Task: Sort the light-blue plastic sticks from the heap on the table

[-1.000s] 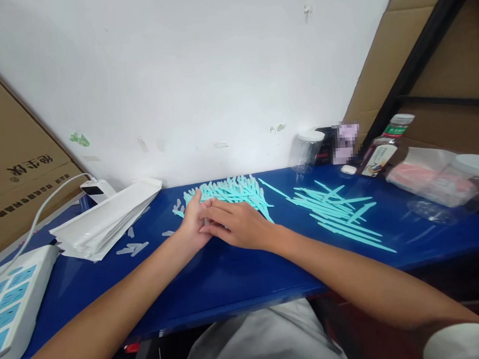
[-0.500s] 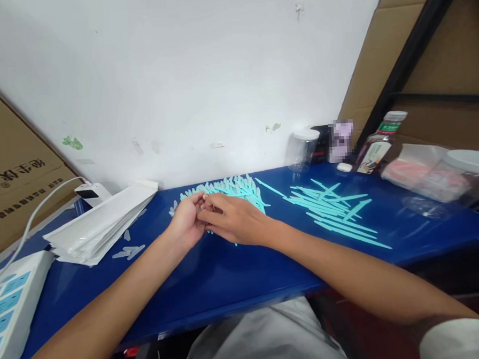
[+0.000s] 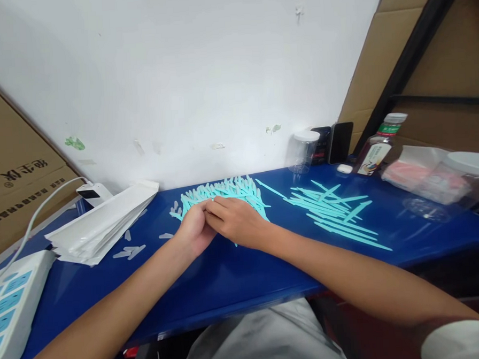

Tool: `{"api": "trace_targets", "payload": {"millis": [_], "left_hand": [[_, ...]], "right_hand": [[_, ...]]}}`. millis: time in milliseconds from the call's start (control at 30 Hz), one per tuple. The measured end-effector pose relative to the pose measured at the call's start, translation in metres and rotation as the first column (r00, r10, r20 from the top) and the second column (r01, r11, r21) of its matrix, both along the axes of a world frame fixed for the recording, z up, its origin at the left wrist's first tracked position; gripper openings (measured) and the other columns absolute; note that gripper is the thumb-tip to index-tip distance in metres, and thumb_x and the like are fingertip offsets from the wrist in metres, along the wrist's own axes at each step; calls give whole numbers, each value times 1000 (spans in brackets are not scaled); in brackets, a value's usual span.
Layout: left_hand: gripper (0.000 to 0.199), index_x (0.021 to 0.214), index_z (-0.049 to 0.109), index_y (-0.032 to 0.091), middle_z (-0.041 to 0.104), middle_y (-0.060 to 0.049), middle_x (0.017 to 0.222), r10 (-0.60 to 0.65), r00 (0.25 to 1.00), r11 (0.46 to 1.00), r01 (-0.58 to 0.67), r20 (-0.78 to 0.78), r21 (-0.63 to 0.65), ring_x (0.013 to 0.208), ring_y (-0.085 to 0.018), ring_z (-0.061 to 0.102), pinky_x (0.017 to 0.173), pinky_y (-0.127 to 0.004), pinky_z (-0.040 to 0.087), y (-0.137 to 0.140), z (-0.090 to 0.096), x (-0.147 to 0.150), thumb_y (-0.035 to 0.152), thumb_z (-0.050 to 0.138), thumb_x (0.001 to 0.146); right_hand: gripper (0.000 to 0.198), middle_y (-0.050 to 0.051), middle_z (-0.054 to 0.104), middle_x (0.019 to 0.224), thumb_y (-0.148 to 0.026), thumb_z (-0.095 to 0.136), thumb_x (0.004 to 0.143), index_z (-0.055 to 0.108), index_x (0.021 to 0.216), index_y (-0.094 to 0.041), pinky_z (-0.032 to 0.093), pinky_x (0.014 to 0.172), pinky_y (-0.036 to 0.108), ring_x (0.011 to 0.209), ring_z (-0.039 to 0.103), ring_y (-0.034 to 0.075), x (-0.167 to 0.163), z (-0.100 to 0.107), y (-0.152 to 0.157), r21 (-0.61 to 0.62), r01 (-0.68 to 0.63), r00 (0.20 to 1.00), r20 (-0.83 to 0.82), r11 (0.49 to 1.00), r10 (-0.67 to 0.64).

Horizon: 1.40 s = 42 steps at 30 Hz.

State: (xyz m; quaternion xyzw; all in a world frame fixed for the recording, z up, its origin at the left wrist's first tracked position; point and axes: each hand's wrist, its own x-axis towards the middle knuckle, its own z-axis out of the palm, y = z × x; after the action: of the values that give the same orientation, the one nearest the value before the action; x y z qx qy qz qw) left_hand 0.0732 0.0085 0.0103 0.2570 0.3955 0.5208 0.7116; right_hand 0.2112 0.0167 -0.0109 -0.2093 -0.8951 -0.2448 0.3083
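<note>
My left hand and my right hand meet over the middle of the blue table, fingers closed together. Whatever lies between the fingertips is hidden by the hands. Just behind them spreads a pile of thin turquoise sticks, many with whitish, translucent tips. To the right lies a looser group of bare turquoise sticks. Small translucent sleeve-like pieces are scattered left of my left hand, and one such piece rests close to my left wrist.
White paper sleeves, a power strip and a small white device with a cable occupy the left. A clear jar, two phones, a bottle and a bagged pink item stand right. A white wall closes the back.
Both hands have come closer together, with the left hand shifted slightly right. A translucent piece near my left wrist now shows on the table.
</note>
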Motion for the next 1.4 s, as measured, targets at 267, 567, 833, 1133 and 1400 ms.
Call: {"api": "trace_targets", "payload": {"millis": [267, 567, 833, 1133, 1400], "left_hand": [[16, 66, 47, 19, 42, 4, 50, 30, 1000, 998, -30, -8, 50, 34, -7, 35, 34, -20, 26, 7, 5, -7, 12, 54, 79], [11, 75, 49, 20, 26, 8, 51, -147, 984, 957, 168, -105, 235, 36, -7, 18, 35, -19, 18, 9, 19, -17, 16, 49, 86], [17, 103, 61, 19, 42, 7, 58, -160, 944, 882, 267, -287, 387, 39, -5, 20, 39, -16, 19, 9, 21, -14, 35, 60, 99], [28, 81, 60, 17, 28, 10, 48, 6, 967, 909, 102, -256, 404, 36, -4, 19, 36, -15, 16, 26, 17, -26, 40, 64, 98], [5, 90, 59, 15, 60, 1, 68, 69, 965, 943, 21, -255, 333, 35, -2, 25, 35, -16, 17, 38, 13, -33, 17, 57, 95]], "right_hand": [[33, 9, 71, 108, -41, 61, 101, 64, 126, -20, 52, 81, 36, 94, 60, 21, 18, 24, -3, -447, -346, 919, -338, 825, 202], [33, 25, 72, 112, -37, 71, 92, 74, 104, -6, 49, 80, 36, 101, 69, 33, 114, 26, 78, -656, 692, 628, 340, 302, -700], [28, 29, 73, 109, -28, 59, 99, 70, 107, -4, 50, 81, 37, 102, 71, 35, 119, 20, 85, -701, 678, 608, 365, 222, -705], [21, -4, 53, 62, -39, 62, 98, 60, 94, -19, 34, 49, 23, 50, 43, 9, 103, 61, 49, -894, -388, 880, -432, 225, -197], [28, 1, 64, 84, -43, 67, 95, 72, 103, -17, 50, 73, 29, 74, 56, 12, 77, 54, 38, -820, -422, 875, -480, 387, -62]]}}
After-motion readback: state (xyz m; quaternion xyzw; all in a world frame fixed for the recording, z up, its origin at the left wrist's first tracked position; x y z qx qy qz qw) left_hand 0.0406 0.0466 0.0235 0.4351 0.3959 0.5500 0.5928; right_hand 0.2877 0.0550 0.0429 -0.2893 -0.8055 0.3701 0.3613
